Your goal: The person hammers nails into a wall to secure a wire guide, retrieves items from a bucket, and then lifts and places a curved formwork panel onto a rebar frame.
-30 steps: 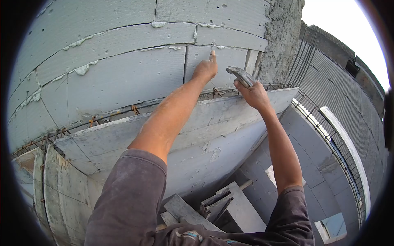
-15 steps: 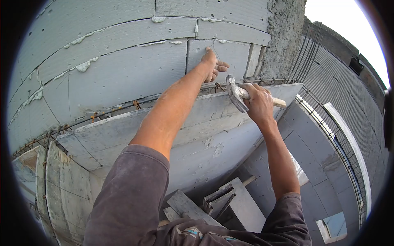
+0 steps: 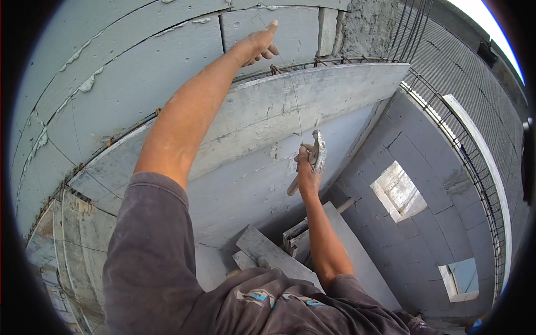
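My left hand (image 3: 260, 44) is up against the grey block wall (image 3: 167, 61), fingers apart, one pointing upward. A thin wire (image 3: 296, 103) bends near the top block and runs down past this hand, over the formwork board (image 3: 268, 109), toward my right hand. Lower down, in front of the board, my right hand (image 3: 309, 173) is closed around a claw hammer (image 3: 319, 152). The hammer's metal head points up and its handle sticks out below the hand. Whether the fingers also pinch the wire's end, I cannot tell.
Rebar (image 3: 413, 30) rises beside a rough concrete column (image 3: 365, 30) at the upper right. A reinforcement cage (image 3: 474, 167) tops the right wall, which has two openings. Below lie loose boards (image 3: 273, 254). Corrugated roofing (image 3: 463, 67) stretches beyond.
My right hand has moved down and left with the hammer, away from the board's top edge, and the hammer has turned upright. The view has tilted downward; my left hand stays near the wall.
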Available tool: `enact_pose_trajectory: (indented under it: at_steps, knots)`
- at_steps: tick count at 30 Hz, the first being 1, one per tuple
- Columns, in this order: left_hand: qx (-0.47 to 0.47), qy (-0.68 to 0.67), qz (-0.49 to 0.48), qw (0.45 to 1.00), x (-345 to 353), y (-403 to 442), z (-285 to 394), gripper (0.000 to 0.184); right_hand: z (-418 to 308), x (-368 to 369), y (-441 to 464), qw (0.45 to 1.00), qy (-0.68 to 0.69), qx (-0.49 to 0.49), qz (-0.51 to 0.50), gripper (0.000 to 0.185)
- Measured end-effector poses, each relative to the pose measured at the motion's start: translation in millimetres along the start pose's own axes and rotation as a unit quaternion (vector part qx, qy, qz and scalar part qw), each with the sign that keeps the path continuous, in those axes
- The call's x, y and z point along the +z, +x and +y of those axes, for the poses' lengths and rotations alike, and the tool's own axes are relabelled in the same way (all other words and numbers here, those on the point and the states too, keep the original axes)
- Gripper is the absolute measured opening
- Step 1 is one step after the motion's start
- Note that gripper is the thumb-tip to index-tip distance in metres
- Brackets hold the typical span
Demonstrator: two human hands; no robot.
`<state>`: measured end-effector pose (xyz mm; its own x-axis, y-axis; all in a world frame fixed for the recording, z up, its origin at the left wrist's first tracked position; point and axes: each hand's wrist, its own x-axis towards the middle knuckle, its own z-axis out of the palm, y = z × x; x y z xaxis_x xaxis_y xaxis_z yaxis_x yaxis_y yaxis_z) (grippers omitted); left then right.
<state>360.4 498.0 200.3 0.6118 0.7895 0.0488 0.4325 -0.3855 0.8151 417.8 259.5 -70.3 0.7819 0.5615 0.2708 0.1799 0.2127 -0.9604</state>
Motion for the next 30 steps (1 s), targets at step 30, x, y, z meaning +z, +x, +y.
enact_pose_trajectory:
  at_steps: [30]
  knots:
    - [0.077, 0.468, 0.152, 0.867, 65, -101, 10, 0.077, 47, -25, -6, 0.936, 0.27, 0.193, -0.114, 0.017]
